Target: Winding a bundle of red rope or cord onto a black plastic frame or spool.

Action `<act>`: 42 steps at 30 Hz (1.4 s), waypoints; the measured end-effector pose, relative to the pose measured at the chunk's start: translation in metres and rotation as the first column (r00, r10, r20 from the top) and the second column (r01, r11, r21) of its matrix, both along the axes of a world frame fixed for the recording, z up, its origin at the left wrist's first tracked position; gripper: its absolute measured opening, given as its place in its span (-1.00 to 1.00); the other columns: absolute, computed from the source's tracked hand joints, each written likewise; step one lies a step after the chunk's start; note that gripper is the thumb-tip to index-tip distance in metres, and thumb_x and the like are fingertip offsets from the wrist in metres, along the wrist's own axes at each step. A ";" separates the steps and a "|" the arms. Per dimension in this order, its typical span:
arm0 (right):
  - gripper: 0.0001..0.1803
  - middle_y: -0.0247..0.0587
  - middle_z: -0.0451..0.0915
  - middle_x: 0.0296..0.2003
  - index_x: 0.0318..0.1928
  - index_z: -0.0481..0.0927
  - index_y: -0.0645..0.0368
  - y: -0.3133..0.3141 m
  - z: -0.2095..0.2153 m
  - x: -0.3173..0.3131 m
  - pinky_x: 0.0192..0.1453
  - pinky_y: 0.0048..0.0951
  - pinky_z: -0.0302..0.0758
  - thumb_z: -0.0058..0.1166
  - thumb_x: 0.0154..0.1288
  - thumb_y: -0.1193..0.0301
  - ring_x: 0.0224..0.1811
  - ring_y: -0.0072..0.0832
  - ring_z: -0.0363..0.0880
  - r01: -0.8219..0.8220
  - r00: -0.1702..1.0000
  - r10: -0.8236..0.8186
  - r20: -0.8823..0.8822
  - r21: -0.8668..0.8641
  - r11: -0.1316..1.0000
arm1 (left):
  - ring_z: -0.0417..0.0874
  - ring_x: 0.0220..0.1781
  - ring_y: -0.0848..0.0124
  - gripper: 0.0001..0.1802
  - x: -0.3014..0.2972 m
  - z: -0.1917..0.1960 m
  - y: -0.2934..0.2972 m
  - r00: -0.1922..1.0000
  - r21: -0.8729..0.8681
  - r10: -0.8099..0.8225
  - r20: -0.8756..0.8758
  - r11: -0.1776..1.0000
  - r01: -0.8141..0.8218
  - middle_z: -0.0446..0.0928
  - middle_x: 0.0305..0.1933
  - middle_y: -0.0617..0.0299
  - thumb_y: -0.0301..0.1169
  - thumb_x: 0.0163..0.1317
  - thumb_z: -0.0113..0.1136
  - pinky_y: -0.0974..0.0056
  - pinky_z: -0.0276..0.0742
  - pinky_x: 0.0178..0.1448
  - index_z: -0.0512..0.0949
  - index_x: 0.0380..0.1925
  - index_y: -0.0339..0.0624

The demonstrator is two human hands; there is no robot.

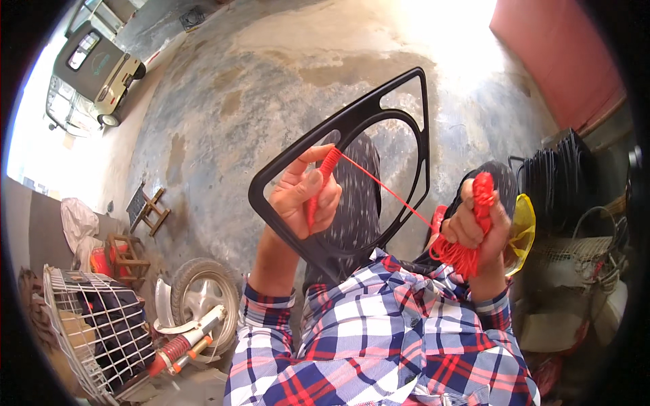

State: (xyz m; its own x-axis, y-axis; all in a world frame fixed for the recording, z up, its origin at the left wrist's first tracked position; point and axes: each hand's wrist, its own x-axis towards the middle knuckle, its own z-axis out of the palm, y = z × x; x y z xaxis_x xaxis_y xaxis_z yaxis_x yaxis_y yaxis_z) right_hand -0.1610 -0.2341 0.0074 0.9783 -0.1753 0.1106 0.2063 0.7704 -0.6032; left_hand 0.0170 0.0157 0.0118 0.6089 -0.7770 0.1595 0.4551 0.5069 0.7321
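Note:
A black frame (355,122) with a large round opening tilts across my lap, above my knees. My left hand (298,193) grips one of its bars, where red cord (330,162) is wound in close turns. Thumb and fingers are closed around that wrapped part. From the winding, a single strand (386,186) runs taut down to the right. In my right hand (467,227), fingers closed, is a bundle of red cord (483,196) with loose loops hanging below the fist.
Black frames (555,176) stand stacked at the right, near a yellow plastic bag (523,227). To the left are a wheel (177,287), a white wire crate (125,304), a wooden stool (128,260) and a small tipped chair (156,215). A three-wheeled vehicle (91,64) is parked far left.

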 end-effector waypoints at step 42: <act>-0.53 0.01 0.56 0.11 0.10 0.51 0.42 0.039 -0.007 0.074 0.26 -0.36 0.46 0.10 0.36 0.26 0.10 -0.37 0.58 -0.480 0.877 0.468 0.109 0.234 0.846 | 0.54 0.21 0.21 -0.42 -0.059 0.033 -0.057 0.860 -0.273 -0.406 -0.308 0.904 0.329 0.50 0.17 -0.05 -0.17 0.46 -0.05 0.17 0.41 0.32 0.24 0.28 -0.41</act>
State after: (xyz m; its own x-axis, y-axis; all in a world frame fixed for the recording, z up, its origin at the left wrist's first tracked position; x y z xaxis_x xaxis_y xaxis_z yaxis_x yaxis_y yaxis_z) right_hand -0.0868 -0.1951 0.0007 0.9441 0.2809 0.1727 -0.1991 0.9032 -0.3803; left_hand -0.0419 -0.0416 0.0452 0.3299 -0.9286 0.1698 0.8434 0.3708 0.3889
